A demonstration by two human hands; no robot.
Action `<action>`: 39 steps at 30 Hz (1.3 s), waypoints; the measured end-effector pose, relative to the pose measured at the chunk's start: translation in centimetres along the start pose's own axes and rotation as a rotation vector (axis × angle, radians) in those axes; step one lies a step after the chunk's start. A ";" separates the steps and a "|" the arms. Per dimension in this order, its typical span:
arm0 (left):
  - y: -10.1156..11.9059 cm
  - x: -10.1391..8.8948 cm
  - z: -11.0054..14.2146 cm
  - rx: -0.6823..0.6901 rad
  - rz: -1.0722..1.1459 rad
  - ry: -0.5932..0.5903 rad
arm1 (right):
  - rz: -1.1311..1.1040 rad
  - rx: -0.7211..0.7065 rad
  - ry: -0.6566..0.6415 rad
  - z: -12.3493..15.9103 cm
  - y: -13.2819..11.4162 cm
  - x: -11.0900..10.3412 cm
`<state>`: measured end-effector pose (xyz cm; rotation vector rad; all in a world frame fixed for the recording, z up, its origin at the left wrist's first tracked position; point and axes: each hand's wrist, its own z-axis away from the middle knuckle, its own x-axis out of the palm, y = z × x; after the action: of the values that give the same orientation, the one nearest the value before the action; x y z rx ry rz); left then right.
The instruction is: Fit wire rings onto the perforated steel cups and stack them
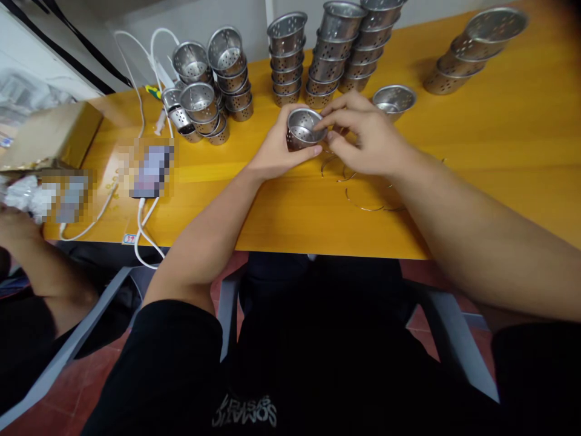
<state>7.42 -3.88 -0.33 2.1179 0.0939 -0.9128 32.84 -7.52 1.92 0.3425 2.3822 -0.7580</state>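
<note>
My left hand (276, 145) is wrapped round a small perforated metal cup (303, 128), its open mouth tilted up towards me. At the cup's right side, my right hand (358, 130) has its fingertips on the rim, the index finger reaching just inside and the thumb outside. Whether a thin wire is also between those fingers is hidden. Below the right hand, several thin curved metal wires (373, 209) lie on the table. Just behind that hand stands a single perforated cup (394, 100).
Stacked perforated cups (287, 60) line the back of the yellow table (272, 212), with another leaning stack (467, 54) at right and a cluster (200, 103) at left. A cabled phone (153, 171), cardboard box (54, 136) and another person's arm (31, 254) are further left.
</note>
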 end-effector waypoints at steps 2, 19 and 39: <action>1.4 -0.2 0.0 -0.044 -0.023 -0.013 | 0.019 -0.015 -0.037 0.1 0.1 0.1; 1.5 -3.1 0.0 -0.251 -0.205 0.126 | -0.114 0.145 -0.049 0.5 0.1 -0.1; 2.1 -5.0 0.2 -0.471 -0.393 0.339 | -0.041 0.194 -0.054 0.7 0.7 -0.4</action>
<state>4.33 -4.23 4.15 1.8097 0.8406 -0.6529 33.77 -7.44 1.39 0.3493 2.2764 -1.0084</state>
